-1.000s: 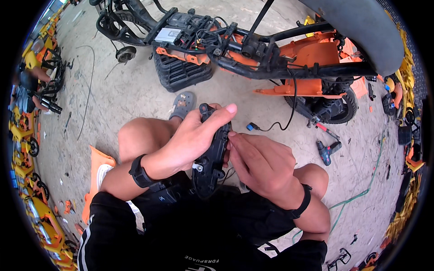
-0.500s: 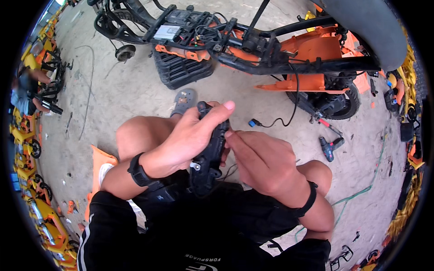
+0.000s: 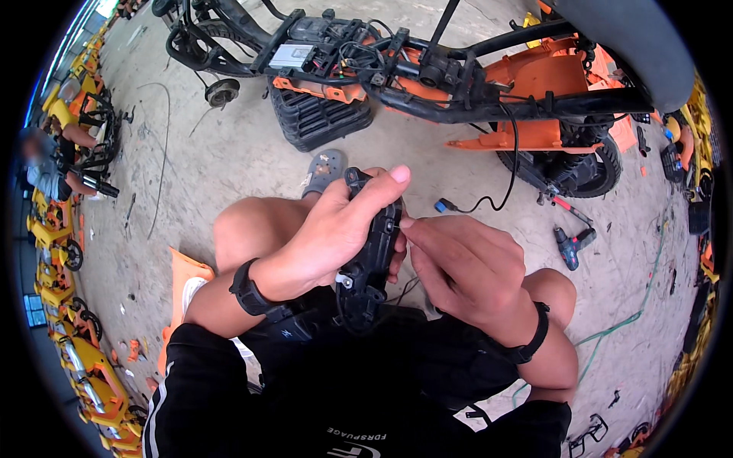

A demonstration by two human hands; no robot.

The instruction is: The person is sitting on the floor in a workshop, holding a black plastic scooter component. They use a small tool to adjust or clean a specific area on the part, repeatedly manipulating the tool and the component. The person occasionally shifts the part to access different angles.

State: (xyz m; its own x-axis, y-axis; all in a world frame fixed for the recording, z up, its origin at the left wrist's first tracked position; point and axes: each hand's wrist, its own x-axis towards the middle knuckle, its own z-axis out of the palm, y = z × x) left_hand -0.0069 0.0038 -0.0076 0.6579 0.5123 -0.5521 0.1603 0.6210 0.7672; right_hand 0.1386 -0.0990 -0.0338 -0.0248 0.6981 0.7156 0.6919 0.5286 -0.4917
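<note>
A black elongated plastic housing [image 3: 365, 271] with a small metal tab lies lengthwise between my hands, over my lap. My left hand [image 3: 343, 229] is wrapped round its upper part, thumb across the top. At its right edge, my right hand [image 3: 466, 267] has thumb and forefinger pinched together; whatever is between the fingertips is too small to make out. Thin dark cables show below the housing. Beyond my hands, a black cable with a blue connector [image 3: 444, 205] hangs down to the floor from a stripped scooter frame [image 3: 427, 103] with orange panels.
Black ribbed crates [image 3: 317, 122] sit under the frame. A drill [image 3: 571, 246] and red-handled tool [image 3: 573, 210] lie right on the floor [image 3: 168, 259], with a green hose. An orange panel [image 3: 187, 271] is left of me. Another person [image 3: 50, 172] works far left among yellow vehicles.
The view has shifted slightly, so the scene sits a little further right. My hands keep the same grip on the housing, with only small movement of the right fingers.
</note>
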